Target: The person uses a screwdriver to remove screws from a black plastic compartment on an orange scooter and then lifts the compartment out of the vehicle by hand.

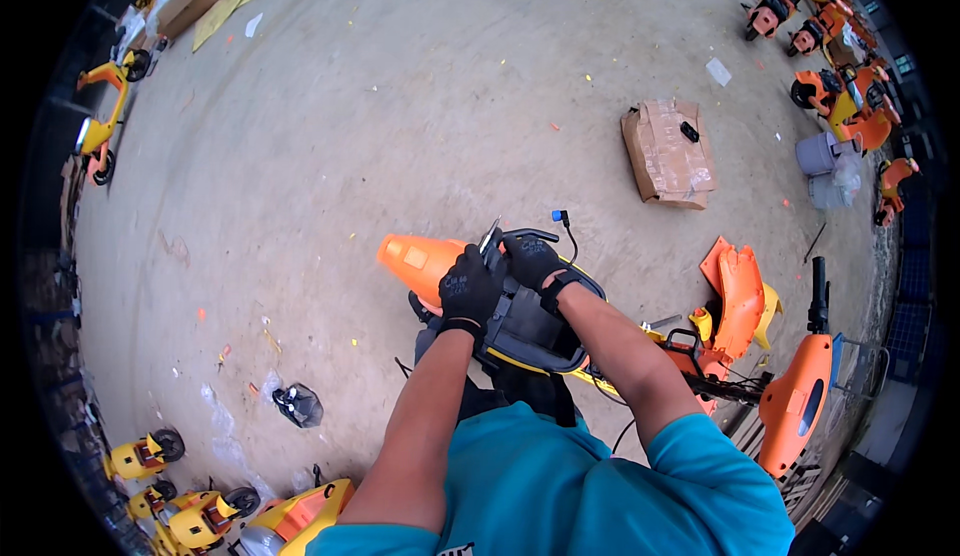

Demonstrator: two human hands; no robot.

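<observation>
In front of me is a partly assembled scooter with an orange rear shell [425,261] and a black open storage tub [535,324] edged in yellow. My left hand [470,286], in a black glove, is closed at the tub's rear end beside the orange shell. Close to it, my right hand [530,261], gloved too, has its fingers curled at the same end. A thin dark and silvery piece [490,234] sticks up between the two hands; its kind is unclear. Behind my right hand runs a black bar [530,233]. A cable with a blue connector [560,216] rises beyond it.
To the right are the scooter's orange handlebar unit [795,406] and loose orange panels [738,301]. A taped cardboard box [670,156] with a small black item on top lies ahead. Black plastic wrapping [298,405] rests on the floor at left. Several scooters line both sides.
</observation>
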